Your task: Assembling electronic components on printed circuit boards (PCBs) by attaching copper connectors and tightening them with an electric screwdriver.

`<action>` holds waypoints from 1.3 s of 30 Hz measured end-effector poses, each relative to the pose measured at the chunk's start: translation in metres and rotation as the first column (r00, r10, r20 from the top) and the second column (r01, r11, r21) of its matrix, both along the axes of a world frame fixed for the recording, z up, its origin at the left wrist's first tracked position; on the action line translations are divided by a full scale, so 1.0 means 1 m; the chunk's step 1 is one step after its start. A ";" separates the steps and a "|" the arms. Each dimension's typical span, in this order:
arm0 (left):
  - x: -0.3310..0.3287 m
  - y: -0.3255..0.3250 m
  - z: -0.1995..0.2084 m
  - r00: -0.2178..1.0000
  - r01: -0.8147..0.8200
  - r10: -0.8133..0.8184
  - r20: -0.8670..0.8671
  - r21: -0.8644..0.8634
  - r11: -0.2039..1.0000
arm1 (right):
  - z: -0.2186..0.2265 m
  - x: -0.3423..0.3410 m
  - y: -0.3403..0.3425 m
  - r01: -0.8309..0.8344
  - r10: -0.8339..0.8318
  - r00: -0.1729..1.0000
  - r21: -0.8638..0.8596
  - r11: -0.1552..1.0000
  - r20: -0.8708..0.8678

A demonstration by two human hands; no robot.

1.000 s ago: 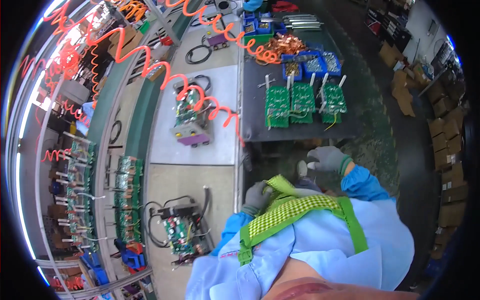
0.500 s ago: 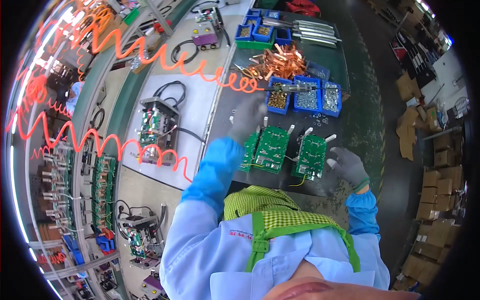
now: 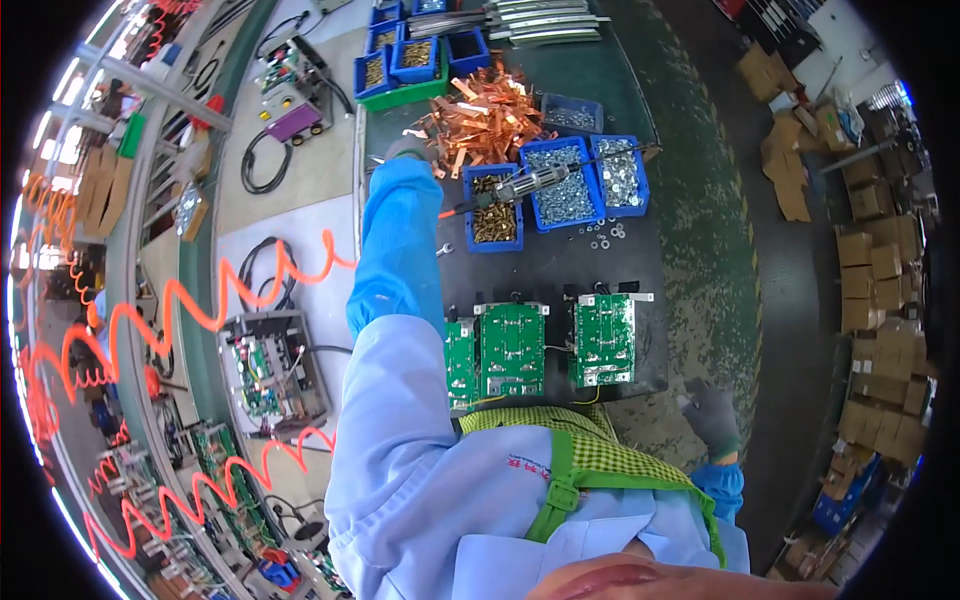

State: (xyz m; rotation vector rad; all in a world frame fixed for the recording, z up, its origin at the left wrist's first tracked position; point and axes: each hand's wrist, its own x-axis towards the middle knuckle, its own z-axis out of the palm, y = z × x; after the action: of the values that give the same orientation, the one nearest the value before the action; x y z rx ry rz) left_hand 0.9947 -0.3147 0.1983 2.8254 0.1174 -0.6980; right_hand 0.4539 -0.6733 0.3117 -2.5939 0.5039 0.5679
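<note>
My left arm, in a blue sleeve cover, stretches forward across the bench. At its end my grey-gloved left hand (image 3: 410,150) is at the left edge of a heap of copper strips (image 3: 490,112); its fingers are largely hidden. My gloved right hand (image 3: 712,418) hangs beyond the bench's near right corner, fingers loosely apart and holding nothing. Between my arms lie three green circuit boards, a left one (image 3: 461,362), a middle one (image 3: 512,345) and a right one (image 3: 604,340). A power screwdriver (image 3: 532,183) rests across blue bins of brass screws (image 3: 494,224) and silver hardware (image 3: 563,205).
Loose washers (image 3: 603,236) lie beside a bin of washers (image 3: 622,180). Orange coiled hoses (image 3: 200,310) hang at the left. Behind the copper stand more blue bins (image 3: 413,60) and long metal bars (image 3: 545,20). Cardboard boxes (image 3: 880,310) are stacked at the far right.
My left hand has moved forward from above the boards to the copper heap. My right hand has drawn back from the right board to off the bench. The view has shifted.
</note>
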 end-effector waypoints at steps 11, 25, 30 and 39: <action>0.019 -0.068 -0.026 0.940 0.331 -0.341 0.021 0.195 0.923 | -0.013 0.012 0.022 0.167 -0.164 0.985 0.050 0.985 -0.055; 0.062 -0.095 -0.035 0.716 0.608 -0.670 0.197 0.295 0.737 | -0.024 0.041 0.027 0.128 -0.103 0.975 0.121 0.984 -0.195; 0.060 -0.091 -0.037 0.739 0.614 -0.639 0.213 0.178 0.769 | -0.027 0.043 0.024 0.103 -0.086 0.983 0.093 0.990 -0.165; 0.057 -0.070 -0.030 0.731 0.655 -0.627 0.268 -0.020 0.755 | -0.035 0.047 0.027 0.045 -0.022 0.986 0.132 0.990 -0.166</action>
State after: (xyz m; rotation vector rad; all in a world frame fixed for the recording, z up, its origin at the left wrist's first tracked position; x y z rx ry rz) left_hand 1.0517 -0.3846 0.1681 2.7811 -0.9646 -0.4294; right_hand 0.5006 -0.6465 0.2770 -2.4177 0.5412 0.7820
